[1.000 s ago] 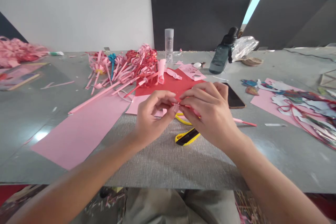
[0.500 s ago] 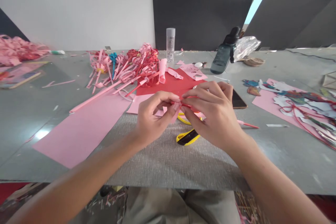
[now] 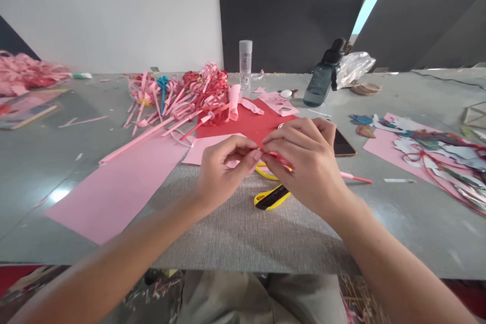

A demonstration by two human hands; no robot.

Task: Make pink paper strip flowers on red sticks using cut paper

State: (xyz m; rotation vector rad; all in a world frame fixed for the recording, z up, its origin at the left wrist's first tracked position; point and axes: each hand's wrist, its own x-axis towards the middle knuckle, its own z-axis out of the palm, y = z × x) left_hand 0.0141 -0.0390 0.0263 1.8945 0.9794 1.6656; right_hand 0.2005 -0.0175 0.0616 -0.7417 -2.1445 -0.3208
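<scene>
My left hand (image 3: 226, 167) is closed in a pinch, its thumb and fingertips meeting those of my right hand (image 3: 307, 162). Between them is a small red paper piece (image 3: 277, 158), mostly covered by the fingers of my right hand, which also pinch it. Below the hands lies a yellow and black cutter (image 3: 271, 198). Yellow scissor-like handles (image 3: 266, 173) show partly under my right hand. A red sheet (image 3: 248, 124) and pink paper lie just behind. A pink stick with a red end (image 3: 357, 177) pokes out to the right of my right hand.
Pink and red paper-strip flowers (image 3: 205, 91) lie behind at left, beside a long pink sheet (image 3: 117, 187). A clear bottle (image 3: 245, 66) and a dark bottle (image 3: 321, 78) stand at the back. A phone (image 3: 343, 144) and cut-outs on pink paper (image 3: 383, 144) are at right.
The red piece between my fingers has turned and now shows less at my left fingertips. Both hands stay nearly in place, and the view has shifted slightly.
</scene>
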